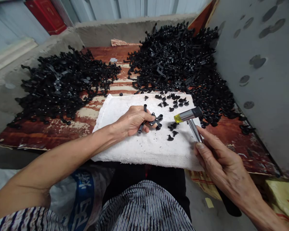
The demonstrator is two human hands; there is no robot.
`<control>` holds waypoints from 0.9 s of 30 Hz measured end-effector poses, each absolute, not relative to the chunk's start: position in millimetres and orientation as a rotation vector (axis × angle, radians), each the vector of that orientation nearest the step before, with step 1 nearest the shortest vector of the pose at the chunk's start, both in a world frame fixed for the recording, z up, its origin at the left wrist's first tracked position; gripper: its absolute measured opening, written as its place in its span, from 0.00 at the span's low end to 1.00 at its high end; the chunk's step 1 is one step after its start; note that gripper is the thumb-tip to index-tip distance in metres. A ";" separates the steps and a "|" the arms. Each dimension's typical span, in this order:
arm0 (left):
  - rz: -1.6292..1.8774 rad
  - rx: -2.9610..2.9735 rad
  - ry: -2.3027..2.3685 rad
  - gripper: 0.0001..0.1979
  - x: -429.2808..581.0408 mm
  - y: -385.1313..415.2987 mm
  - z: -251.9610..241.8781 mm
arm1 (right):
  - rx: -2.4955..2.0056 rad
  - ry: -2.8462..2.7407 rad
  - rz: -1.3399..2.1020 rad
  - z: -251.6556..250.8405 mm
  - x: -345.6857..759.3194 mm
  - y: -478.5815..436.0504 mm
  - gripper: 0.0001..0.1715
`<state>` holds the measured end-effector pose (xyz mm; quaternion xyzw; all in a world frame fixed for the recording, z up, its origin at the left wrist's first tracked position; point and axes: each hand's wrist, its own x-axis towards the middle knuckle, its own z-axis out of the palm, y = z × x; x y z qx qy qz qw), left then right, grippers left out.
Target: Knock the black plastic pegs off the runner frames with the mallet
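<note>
My left hand [135,120] is closed around a black jointed plastic bracket [156,120], whose branching arms stick out past the fingertips over a white cloth [125,149]. In my right hand [221,163] is a mallet [189,115] with a metal head, a yellow face and a black face. Its head hangs above the right part of the cloth, apart from the bracket. Small black mushroom-shaped plugs [175,102] lie scattered on the cloth behind the mallet, and several more plugs [170,138] lie between the two hands. My left fingers partly hide the bracket.
On the worn red-brown board [93,110] lie two heaps of black parts, a left heap [62,83] and a larger right heap [175,57]. A grey panel [257,80] stands along the right side. A low concrete ledge [135,30] runs behind, with a red box [47,16] at back left.
</note>
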<state>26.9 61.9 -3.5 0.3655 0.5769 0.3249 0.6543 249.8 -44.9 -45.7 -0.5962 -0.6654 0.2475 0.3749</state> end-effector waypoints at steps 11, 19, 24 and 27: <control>0.710 0.841 1.368 0.14 28.3 67.7 2.1 | -1.516 -1.733 0.639 -40.9 249.3 -44.5 0.28; 0.664 0.872 1.392 0.11 28.9 71.2 0.0 | -1.534 -1.730 0.643 -44.5 251.0 -45.3 0.27; 0.655 0.894 1.405 0.11 31.5 68.7 0.3 | -1.507 -1.790 0.599 -46.8 252.7 -43.9 0.27; 0.658 0.907 1.412 0.11 31.7 68.3 -0.3 | -1.467 -1.910 0.498 -40.9 250.2 -43.7 0.27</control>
